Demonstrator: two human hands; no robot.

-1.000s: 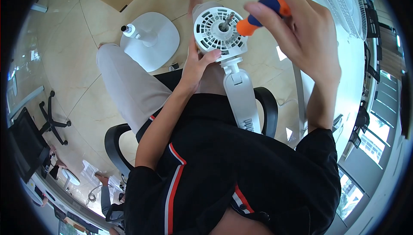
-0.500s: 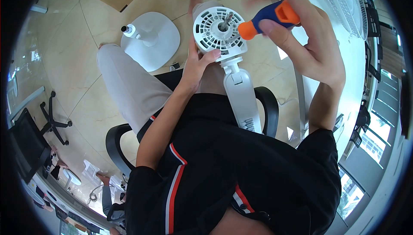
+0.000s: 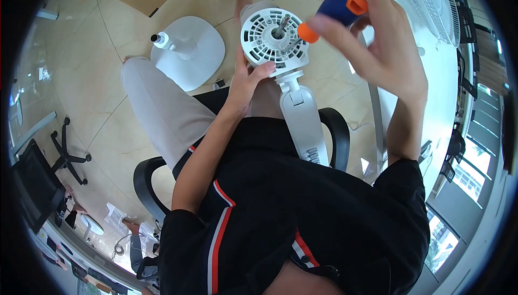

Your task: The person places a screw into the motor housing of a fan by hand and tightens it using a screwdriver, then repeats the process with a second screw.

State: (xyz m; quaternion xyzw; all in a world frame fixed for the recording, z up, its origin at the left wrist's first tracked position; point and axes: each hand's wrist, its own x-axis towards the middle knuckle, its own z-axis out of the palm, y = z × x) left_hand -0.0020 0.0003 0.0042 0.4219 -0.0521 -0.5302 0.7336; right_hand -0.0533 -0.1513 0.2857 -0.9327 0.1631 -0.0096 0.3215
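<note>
Right hand: the person's right hand (image 3: 391,57) is closing thumb and fingers round a screwdriver (image 3: 342,9); from where I'm standing some fingertips are blurring, so I cannot tell how firm that hold is.
Screwdriver: its blue and orange handle is lying just left of the right palm, its long axis slanting from ahead of that hand down leftward, back toward the other one.
White housing: the round, slotted housing (image 3: 263,41) is sitting to the right hand's left, over the right leg; the screwdriver's orange collar is pointing at its right side, though I cannot tell whether the tip is meeting a screw.
Metal shaft: it is jutting from the housing's centre, ahead of the left thumb.
Left hand: this one (image 3: 247,85) is the nearer to the housing, thumb pressing its near rim, the other fingers mostly hiding along the side and behind.
White neck: the neck (image 3: 301,122) is running from the housing back toward the lap, right of the left hand.
Round base: the base (image 3: 208,63) is resting on the floor, ahead and left of the left hand.
Fan guard: the guard (image 3: 423,6) is lying ahead and right of the right hand.
</note>
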